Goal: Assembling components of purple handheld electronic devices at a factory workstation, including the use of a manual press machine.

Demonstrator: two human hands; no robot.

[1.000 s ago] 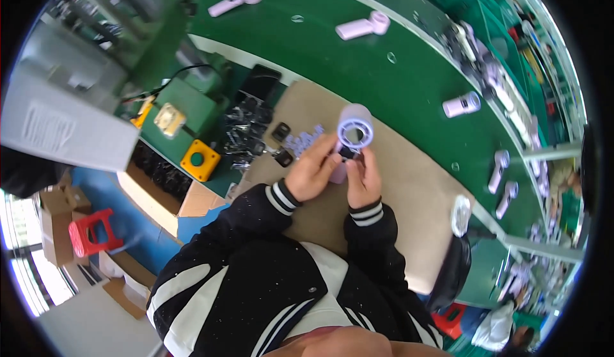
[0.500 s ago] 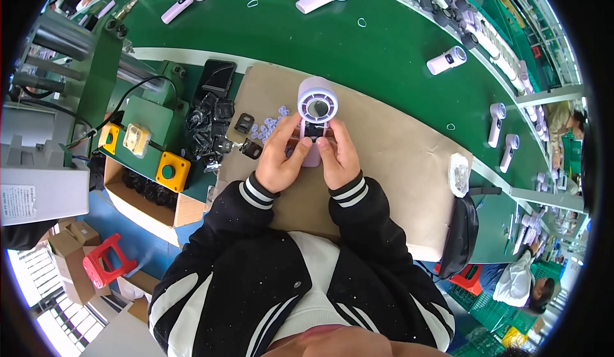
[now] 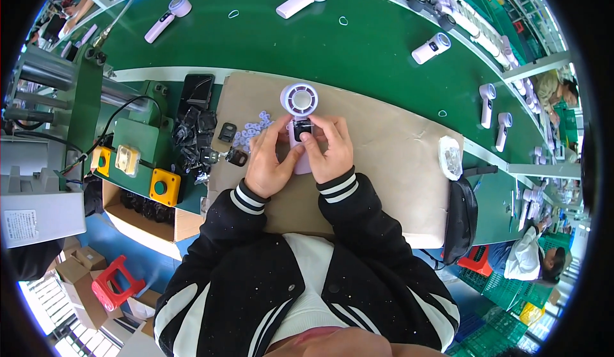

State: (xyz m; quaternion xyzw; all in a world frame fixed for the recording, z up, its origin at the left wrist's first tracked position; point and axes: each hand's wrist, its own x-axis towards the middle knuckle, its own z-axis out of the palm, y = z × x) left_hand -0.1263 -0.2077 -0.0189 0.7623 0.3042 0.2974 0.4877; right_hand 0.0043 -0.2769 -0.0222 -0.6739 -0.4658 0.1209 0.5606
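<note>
Between my two hands is a lilac handheld fan point(image 3: 300, 100), its round head pointing away from me and its handle toward me. My left hand point(image 3: 267, 164) is closed along the handle's left side. The thumb of my right hand point(image 3: 332, 147) presses on the glossy black panel point(image 3: 299, 128) below the fan head, while its fingers curl round the right side. Left of the fan lie a heap of small lilac plastic parts point(image 3: 254, 130) and two black parts, one of them a rounded black cover point(image 3: 227, 132). Both hands rest over the brown cardboard sheet point(image 3: 384, 184).
Several more lilac fans, such as one at the far middle point(image 3: 297, 3), lie on the green bench point(image 3: 224, 43). At left stand a green press with a yellow button box point(image 3: 164, 187) and a pile of black parts point(image 3: 192, 136). A black bag point(image 3: 462, 219) sits at right.
The fan's head has tilted, and the black panel now shows more fully. My right thumb has moved up onto that panel. The whole view has shifted slightly.
</note>
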